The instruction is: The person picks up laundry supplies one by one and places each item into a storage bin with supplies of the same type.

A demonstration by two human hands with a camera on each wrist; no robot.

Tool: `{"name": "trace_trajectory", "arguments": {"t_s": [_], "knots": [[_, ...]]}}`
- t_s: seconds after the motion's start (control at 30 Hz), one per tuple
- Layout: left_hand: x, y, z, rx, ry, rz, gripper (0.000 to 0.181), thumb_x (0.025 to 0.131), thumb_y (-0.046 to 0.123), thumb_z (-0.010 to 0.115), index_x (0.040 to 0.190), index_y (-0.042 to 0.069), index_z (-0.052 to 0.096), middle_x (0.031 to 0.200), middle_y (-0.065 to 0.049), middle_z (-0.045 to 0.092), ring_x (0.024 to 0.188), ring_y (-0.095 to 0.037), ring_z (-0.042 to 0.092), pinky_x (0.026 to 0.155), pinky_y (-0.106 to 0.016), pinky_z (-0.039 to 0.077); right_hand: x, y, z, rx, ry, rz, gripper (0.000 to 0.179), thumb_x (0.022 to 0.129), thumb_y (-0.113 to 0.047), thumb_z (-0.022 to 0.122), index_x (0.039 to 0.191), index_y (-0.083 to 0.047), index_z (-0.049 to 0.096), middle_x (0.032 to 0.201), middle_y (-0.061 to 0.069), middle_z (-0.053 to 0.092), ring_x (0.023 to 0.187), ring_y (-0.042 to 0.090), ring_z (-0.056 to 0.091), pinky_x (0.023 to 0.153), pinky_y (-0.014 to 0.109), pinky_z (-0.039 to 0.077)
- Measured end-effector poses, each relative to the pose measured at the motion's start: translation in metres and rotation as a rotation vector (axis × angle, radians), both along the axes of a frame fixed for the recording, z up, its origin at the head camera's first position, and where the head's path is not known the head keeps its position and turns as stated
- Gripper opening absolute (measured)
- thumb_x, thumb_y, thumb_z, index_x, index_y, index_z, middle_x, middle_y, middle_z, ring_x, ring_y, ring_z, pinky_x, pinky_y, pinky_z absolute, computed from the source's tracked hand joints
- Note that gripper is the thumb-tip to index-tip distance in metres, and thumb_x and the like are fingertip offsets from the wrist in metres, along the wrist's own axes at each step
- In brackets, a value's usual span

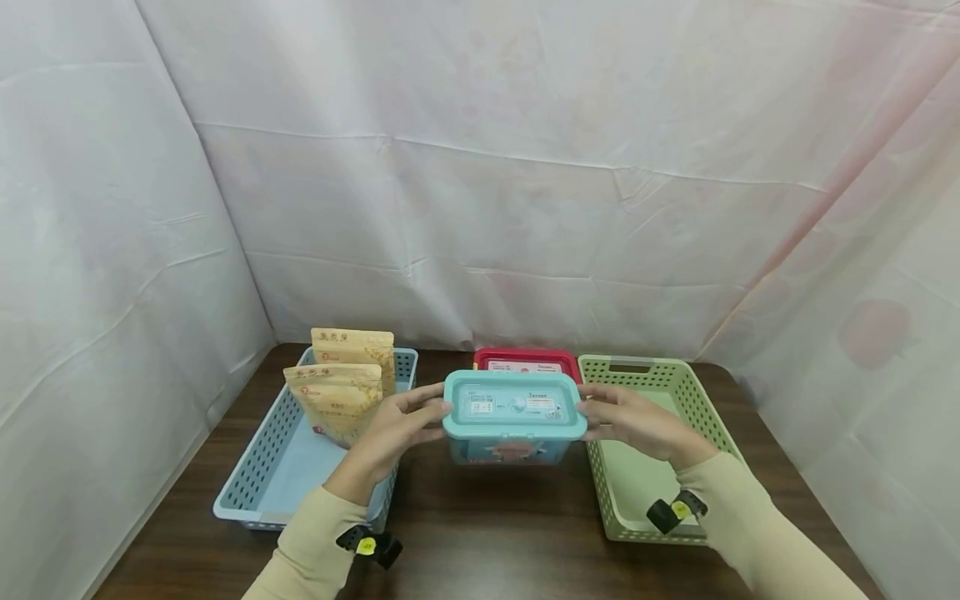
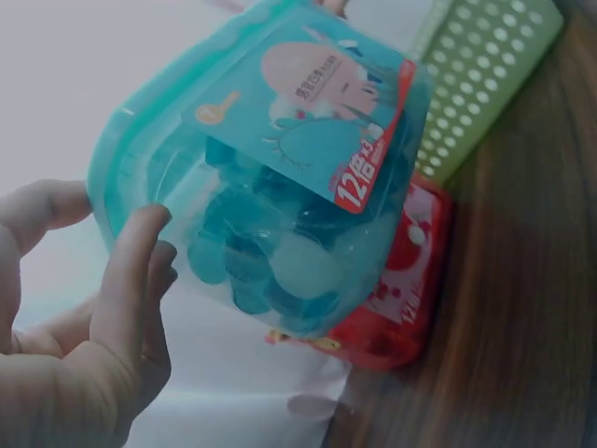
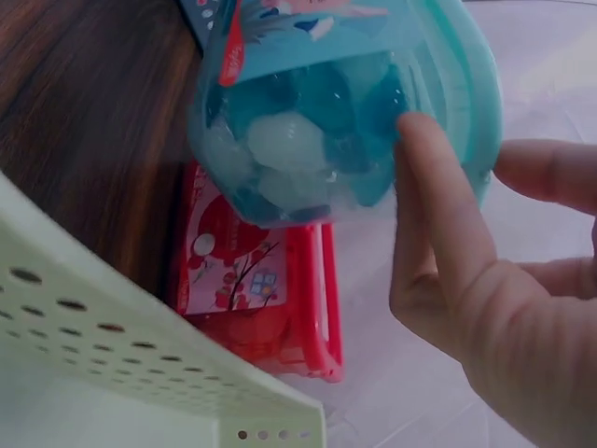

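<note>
"So, which step is that, over there?"

"Lifting and holding, I'd guess. The left hand (image 1: pixel 401 429) grips one end of the teal box (image 1: pixel 516 406), the right hand (image 1: pixel 637 418) the other, and it looks to be off the tabletop (image 1: pixel 480 546), at the middle of the clock."

"What's around it?"

"A red box (image 1: pixel 527 357) just beyond, at twelve. The green basket (image 1: pixel 628 483) is at three; the blue basket (image 1: pixel 288 473), with two tan bags (image 1: pixel 341 400) in it, at nine."

"And the next move?"

"It calls for a level, even hold, I think, since only fingers at the ends seem to bear it. Any setting-down would want both sides released together."
</note>
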State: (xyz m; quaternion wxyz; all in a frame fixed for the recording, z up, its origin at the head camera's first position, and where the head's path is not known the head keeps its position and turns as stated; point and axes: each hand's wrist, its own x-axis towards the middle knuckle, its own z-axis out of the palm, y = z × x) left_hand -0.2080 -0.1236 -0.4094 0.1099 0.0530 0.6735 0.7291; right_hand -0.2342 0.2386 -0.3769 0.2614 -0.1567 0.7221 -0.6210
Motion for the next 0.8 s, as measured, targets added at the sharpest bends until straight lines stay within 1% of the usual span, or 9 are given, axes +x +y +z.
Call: {"name": "trace_trajectory", "arguments": {"t_s": [0.2, 0.3, 0.4, 0.47, 0.6, 0.8], "knots": [[0.002, 0.001, 0.009, 0.068, -0.008, 0.045, 0.054, 0.095, 0.024, 0.071, 0.142, 0.003, 0.054, 0.129, -0.017, 0.061, 0.107, -0.024, 0.066, 0.097, -0.048, 0.051, 0.003, -0.003, 0.006, -0.066, 0.008, -0.083, 0.065, 0.104, -0.015, 0.056, 0.150, 0.016, 0.022, 0.125, 0.020, 0.059, 0.104, 0.020, 0.066, 0.095, 0.038, 0.053], [0.001, 0.002, 0.012, 0.095, -0.010, 0.058, 0.054, 0.095, 0.024, 0.071, 0.142, 0.004, 0.054, 0.130, -0.017, 0.060, 0.110, -0.023, 0.064, 0.095, -0.042, 0.053, 0.003, -0.003, 0.008, -0.101, 0.002, -0.120, 0.064, 0.105, -0.016, 0.055, 0.152, 0.012, 0.024, 0.129, 0.017, 0.059, 0.107, 0.018, 0.066, 0.097, 0.037, 0.052], [0.000, 0.004, 0.014, 0.114, 0.000, 0.057, 0.054, 0.096, 0.025, 0.071, 0.143, 0.005, 0.053, 0.133, -0.017, 0.059, 0.113, -0.023, 0.063, 0.094, -0.037, 0.054, 0.004, -0.002, 0.010, -0.124, 0.002, -0.134, 0.063, 0.105, -0.016, 0.054, 0.154, 0.010, 0.023, 0.132, 0.015, 0.058, 0.108, 0.018, 0.066, 0.098, 0.037, 0.051], [0.000, 0.005, 0.015, 0.127, 0.008, 0.052, 0.055, 0.096, 0.025, 0.070, 0.144, 0.005, 0.052, 0.136, -0.017, 0.057, 0.114, -0.024, 0.062, 0.095, -0.036, 0.053, 0.004, -0.001, 0.010, -0.130, 0.006, -0.138, 0.063, 0.106, -0.017, 0.054, 0.154, 0.009, 0.023, 0.132, 0.014, 0.058, 0.109, 0.018, 0.066, 0.097, 0.036, 0.052], [0.000, 0.008, 0.016, 0.152, 0.018, 0.043, 0.056, 0.096, 0.024, 0.071, 0.145, 0.006, 0.051, 0.140, -0.015, 0.054, 0.116, -0.024, 0.061, 0.096, -0.036, 0.053, 0.004, 0.001, 0.012, -0.126, 0.026, -0.148, 0.063, 0.105, -0.018, 0.054, 0.153, 0.010, 0.024, 0.128, 0.013, 0.060, 0.107, 0.019, 0.066, 0.096, 0.036, 0.053], [-0.005, 0.017, 0.019, 0.163, 0.033, 0.031, 0.056, 0.095, 0.024, 0.072, 0.144, 0.005, 0.052, 0.136, -0.017, 0.055, 0.114, -0.024, 0.062, 0.095, -0.037, 0.053, 0.005, 0.009, 0.015, -0.118, 0.055, -0.186, 0.060, 0.105, -0.017, 0.055, 0.152, 0.011, 0.028, 0.124, 0.008, 0.063, 0.104, 0.019, 0.067, 0.094, 0.035, 0.054]]}}
